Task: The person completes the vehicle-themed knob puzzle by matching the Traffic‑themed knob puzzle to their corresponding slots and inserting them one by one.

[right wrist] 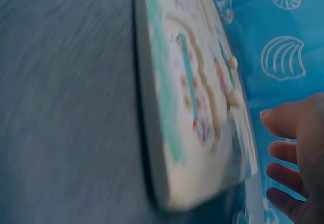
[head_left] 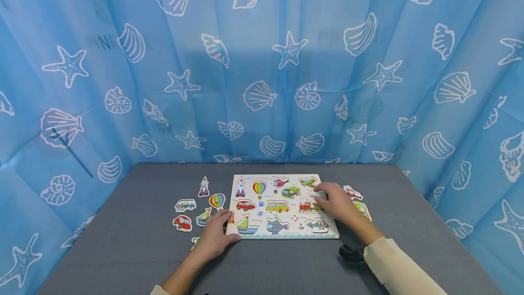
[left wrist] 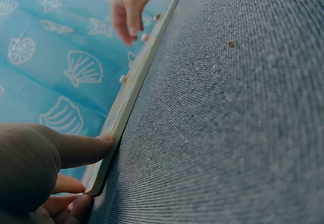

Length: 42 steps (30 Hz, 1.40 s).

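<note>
A wooden peg puzzle board (head_left: 262, 236) with vehicle pictures lies on the table. At its near left corner my left hand (head_left: 214, 236) holds the board, thumb on the near edge and fingers round the left side; the left wrist view shows the thumb (left wrist: 83, 148) over the rim. Above the board's right side, near the train piece (head_left: 309, 206) and the green plane piece (head_left: 308, 182), is my right hand (head_left: 336, 201). Its fingers are loosely bent with nothing between them. In the right wrist view, wooden knobs (right wrist: 233, 100) stand up from the board beside that hand (right wrist: 304, 143).
Left of the board lie a rocket (head_left: 204, 187), a balloon (head_left: 217, 200), a white vehicle (head_left: 185, 205), a red car (head_left: 182, 223) and a sailboat piece (head_left: 203, 217). Right of it, partly behind my right arm, are a red-and-white piece (head_left: 352, 192) and a yellow piece (head_left: 362, 210). A blue curtain (head_left: 262, 58) hangs behind.
</note>
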Available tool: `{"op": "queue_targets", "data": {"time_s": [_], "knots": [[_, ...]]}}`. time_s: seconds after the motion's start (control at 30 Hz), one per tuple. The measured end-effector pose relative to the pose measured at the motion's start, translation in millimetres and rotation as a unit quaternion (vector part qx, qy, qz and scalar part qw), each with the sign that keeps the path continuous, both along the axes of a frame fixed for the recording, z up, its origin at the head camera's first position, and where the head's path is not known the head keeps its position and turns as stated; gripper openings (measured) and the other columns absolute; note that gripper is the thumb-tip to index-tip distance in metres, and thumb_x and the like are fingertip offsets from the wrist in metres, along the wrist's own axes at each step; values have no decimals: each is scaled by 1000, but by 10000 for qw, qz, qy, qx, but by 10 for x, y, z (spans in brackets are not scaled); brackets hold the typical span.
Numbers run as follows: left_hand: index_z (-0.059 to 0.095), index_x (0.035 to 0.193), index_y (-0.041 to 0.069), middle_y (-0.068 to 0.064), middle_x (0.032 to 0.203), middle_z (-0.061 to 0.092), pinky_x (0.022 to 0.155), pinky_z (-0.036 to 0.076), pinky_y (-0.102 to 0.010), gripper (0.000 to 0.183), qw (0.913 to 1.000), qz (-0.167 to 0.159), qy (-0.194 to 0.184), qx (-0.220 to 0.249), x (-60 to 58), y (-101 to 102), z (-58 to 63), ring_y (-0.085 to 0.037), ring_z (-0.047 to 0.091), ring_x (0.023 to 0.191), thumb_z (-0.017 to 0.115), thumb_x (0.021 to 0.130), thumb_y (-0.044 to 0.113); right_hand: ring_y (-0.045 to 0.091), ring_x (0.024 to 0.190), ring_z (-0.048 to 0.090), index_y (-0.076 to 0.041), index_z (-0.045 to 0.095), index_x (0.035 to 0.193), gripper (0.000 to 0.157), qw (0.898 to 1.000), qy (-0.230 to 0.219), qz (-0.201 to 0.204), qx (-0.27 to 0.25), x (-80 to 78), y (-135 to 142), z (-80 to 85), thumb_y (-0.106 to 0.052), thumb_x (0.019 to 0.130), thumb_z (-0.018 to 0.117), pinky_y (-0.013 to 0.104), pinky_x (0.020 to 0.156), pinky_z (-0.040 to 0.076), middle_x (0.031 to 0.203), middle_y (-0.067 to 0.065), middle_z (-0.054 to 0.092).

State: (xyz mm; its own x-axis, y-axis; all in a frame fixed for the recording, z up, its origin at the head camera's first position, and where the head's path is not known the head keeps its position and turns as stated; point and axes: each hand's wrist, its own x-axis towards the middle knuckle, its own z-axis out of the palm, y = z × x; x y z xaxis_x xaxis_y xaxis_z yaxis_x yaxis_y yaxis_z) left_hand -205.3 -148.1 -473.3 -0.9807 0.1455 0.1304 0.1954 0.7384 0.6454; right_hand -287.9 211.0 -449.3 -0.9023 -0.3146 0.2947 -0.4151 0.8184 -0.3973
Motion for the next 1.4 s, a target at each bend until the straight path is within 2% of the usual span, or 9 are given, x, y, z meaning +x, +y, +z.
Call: {"op": "queue_targets", "data": {"time_s": [0.47,0.77,1.07,1.4], "knots": [[59,127,-6,-24,131,53,97,38,-54,64,9999,-38,129,4,5,-1,-17,-43,46,119,85,72,16,39,99,57,-3,70,98,18,9977,377,-500,245,97,383,-78,-10,82,76,55,83,43,101,15,67],[58,128,-6,-23,133,52,98,38,-54,65,10000,1,64,5,-9,-3,-15,-43,45,120,85,73,17,34,82,57,-3,70,85,16,9924,798,-871,351,160,505,-123,-12,76,80,51,72,43,86,11,66],[58,128,-6,-23,134,52,99,38,-54,65,10000,45,5,12,-5,-5,-10,-43,45,122,85,73,18,37,80,57,-6,70,82,17,9891,674,-1238,424,166,519,-145,-18,76,80,54,70,42,85,12,67],[58,128,-6,-23,132,52,98,38,-54,66,10000,38,53,16,-17,-5,-28,-43,45,121,85,73,17,35,76,56,-9,65,75,15,9865,541,-1471,469,140,492,-133,-14,77,79,54,68,42,75,8,63]]}}
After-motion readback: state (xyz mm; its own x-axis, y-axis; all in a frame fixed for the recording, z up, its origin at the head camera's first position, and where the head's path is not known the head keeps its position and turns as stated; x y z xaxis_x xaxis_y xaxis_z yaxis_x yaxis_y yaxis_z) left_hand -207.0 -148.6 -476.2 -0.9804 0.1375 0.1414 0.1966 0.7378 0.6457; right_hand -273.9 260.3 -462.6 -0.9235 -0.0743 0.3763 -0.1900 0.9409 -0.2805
